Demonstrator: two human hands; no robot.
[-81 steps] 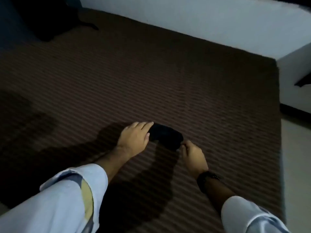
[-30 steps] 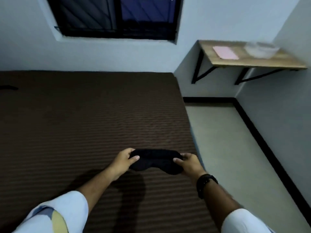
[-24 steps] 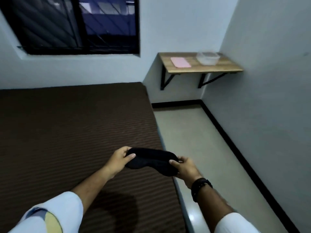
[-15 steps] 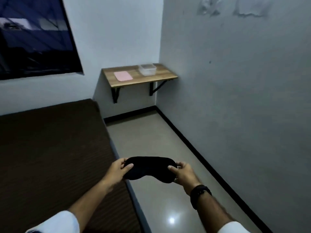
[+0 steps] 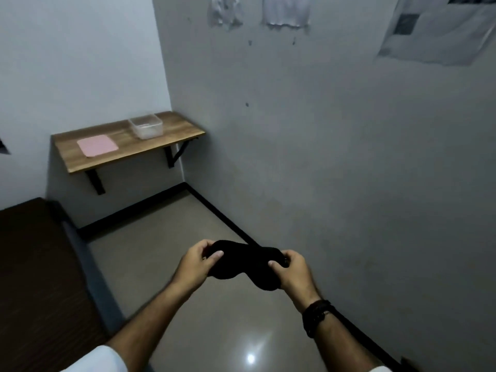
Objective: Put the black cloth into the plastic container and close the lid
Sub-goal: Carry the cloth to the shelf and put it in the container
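Note:
The black cloth (image 5: 245,264), shaped like an eye mask, hangs in the air over the floor, stretched between both hands. My left hand (image 5: 197,263) grips its left end and my right hand (image 5: 292,269) grips its right end. Far ahead, the clear plastic container (image 5: 146,126) stands open on the right part of a wooden wall shelf (image 5: 171,131). Its flat pink lid (image 5: 97,145) lies on the shelf to the left of it, apart from it.
A brown striped bed (image 5: 35,277) fills the lower left. A strip of glossy floor (image 5: 171,242) runs between the bed and the grey wall (image 5: 349,162) on the right, up to the shelf. Papers (image 5: 434,30) hang on that wall.
The cloth was lifted off the bed with both hands. The view has swung right, from the bed to the floor strip and wall, and the shelf now sits at the upper left.

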